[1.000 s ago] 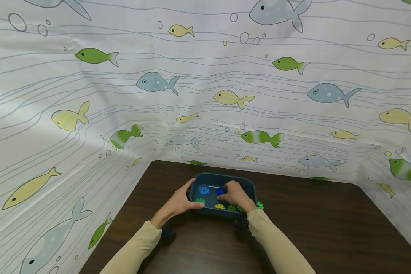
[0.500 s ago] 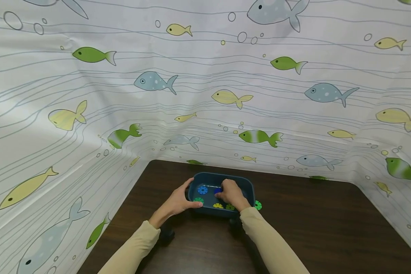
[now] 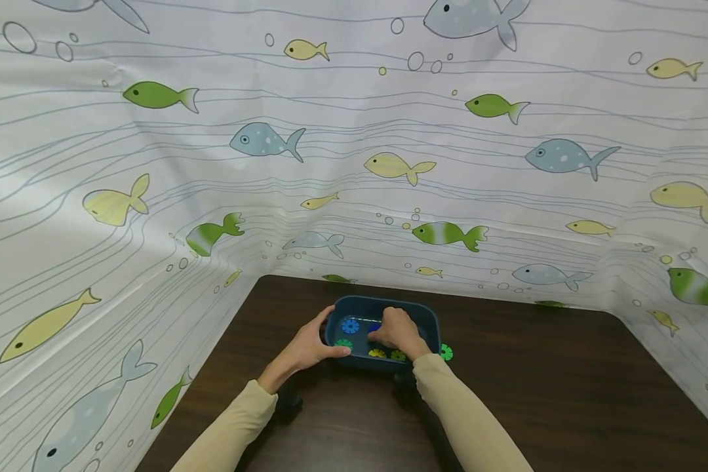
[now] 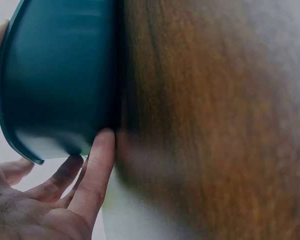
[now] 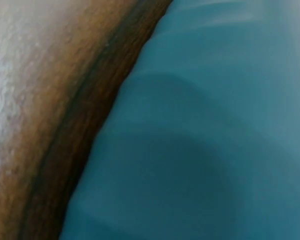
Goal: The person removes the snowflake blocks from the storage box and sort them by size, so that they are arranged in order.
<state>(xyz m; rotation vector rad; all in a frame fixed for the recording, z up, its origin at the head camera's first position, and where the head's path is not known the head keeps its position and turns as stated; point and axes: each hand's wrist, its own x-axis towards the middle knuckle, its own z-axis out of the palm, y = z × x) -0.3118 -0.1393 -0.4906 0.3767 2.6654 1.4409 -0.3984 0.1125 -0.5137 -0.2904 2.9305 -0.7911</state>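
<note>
On the table stands a dark teal plastic basin point(image 3: 383, 364) with loose notched snowflake discs inside. My left hand point(image 3: 307, 347) holds its left end, with the thumb over the near rim and the fingers against the outer end wall. In the left wrist view, fingertips point(image 4: 104, 142) touch the basin wall point(image 4: 60, 75) low down. My right hand point(image 3: 398, 330) reaches into the basin from the right, its thumb and fingers pinching a dark blue snowflake disc point(image 3: 375, 326), mostly covered by the hand. The right wrist view shows only the basin's outer wall point(image 5: 200, 150), no hand.
Inside the basin also lie a lighter blue disc point(image 3: 350, 326), a green disc point(image 3: 343, 344), a yellow disc point(image 3: 377, 353) and an olive-green disc point(image 3: 398, 355). A bright green disc point(image 3: 446, 352) is just outside the right rim. Fish-printed sheeting point(image 3: 330, 118) rises behind the brown table point(image 3: 537, 380).
My right wrist and forearm have shifted slightly left, while the hand stays at the dark blue disc. The left hand keeps its hold on the basin.
</note>
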